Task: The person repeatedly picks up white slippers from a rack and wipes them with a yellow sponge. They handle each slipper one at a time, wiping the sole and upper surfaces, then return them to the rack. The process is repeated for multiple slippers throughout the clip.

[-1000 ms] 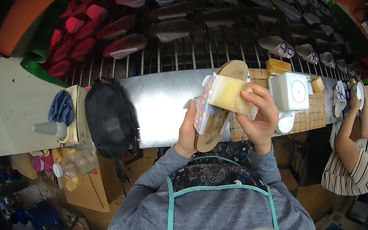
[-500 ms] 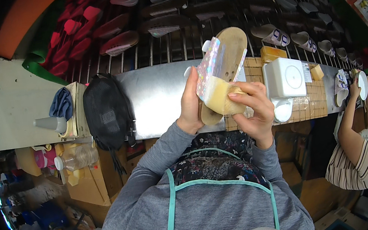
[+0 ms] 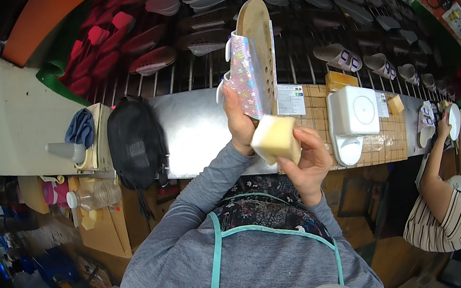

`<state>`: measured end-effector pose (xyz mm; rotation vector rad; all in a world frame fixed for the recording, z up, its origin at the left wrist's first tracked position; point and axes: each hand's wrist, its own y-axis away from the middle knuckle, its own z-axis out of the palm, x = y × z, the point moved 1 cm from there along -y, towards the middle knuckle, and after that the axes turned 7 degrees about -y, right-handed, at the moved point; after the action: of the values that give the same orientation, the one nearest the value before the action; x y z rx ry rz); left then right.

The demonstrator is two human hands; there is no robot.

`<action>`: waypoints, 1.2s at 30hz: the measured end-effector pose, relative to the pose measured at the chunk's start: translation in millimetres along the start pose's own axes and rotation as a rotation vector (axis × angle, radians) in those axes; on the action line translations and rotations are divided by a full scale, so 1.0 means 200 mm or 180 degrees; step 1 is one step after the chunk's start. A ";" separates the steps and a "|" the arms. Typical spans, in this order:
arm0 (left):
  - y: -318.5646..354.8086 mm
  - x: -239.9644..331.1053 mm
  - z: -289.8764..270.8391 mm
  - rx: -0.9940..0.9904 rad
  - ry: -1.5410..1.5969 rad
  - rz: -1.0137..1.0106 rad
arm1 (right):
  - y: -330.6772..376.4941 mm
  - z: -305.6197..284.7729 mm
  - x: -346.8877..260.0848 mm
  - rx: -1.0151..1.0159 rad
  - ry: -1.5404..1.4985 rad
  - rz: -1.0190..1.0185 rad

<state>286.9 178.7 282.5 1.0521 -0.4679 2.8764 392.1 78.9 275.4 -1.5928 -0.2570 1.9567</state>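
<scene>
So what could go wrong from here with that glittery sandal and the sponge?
The left hand alone seems to hold the glittery sandal, so it might slip. Its far end overlaps the rack in view, so they might bump; depth is unclear. The sponge in the right hand could scuff the nearby strap.

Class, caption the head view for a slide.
Left hand holding a glittery-strapped sandal, right hand gripping a yellow sponge.
</scene>
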 end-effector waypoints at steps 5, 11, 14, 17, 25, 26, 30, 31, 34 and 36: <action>0.02 -0.02 -0.01 0.0243 0.0158 -0.0293 | -0.07 0.03 0.04 0.0430 0.0640 -0.0408; -0.02 0.05 -0.11 0.0033 0.0822 -0.0082 | -0.02 0.07 0.02 -0.0466 0.1419 -0.0899; 0.00 0.06 -0.16 0.0164 0.0897 -0.0095 | -0.01 0.09 0.06 0.0114 0.1437 -0.0839; 0.03 0.07 -0.20 0.0293 0.1014 -0.0214 | -0.02 0.08 0.08 0.0314 0.1630 -0.0733; 0.02 0.12 -0.30 0.0329 0.0823 -0.0311 | -0.06 0.11 0.02 0.0175 0.1942 -0.0828; 0.02 0.11 -0.29 0.0378 0.0808 -0.0351 | -0.10 0.12 0.02 0.0072 0.1979 -0.0945; 0.00 0.10 -0.28 0.0577 0.0651 -0.0326 | -0.21 0.18 0.03 -0.0354 0.2206 -0.1267; -0.01 0.12 -0.28 0.0438 0.0721 -0.0231 | -0.22 0.19 0.04 -0.0556 0.2354 -0.1147; -0.04 0.17 -0.32 0.0718 0.0493 -0.0124 | -0.14 0.22 0.04 -0.0651 0.2087 -0.1020; -0.05 0.17 -0.33 0.0986 0.0318 -0.0158 | -0.05 0.20 0.03 -0.0731 0.1971 -0.0788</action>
<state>220.0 206.2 259.3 0.9299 0.0113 3.0019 356.8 98.7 285.2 -2.1114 -0.4075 1.2085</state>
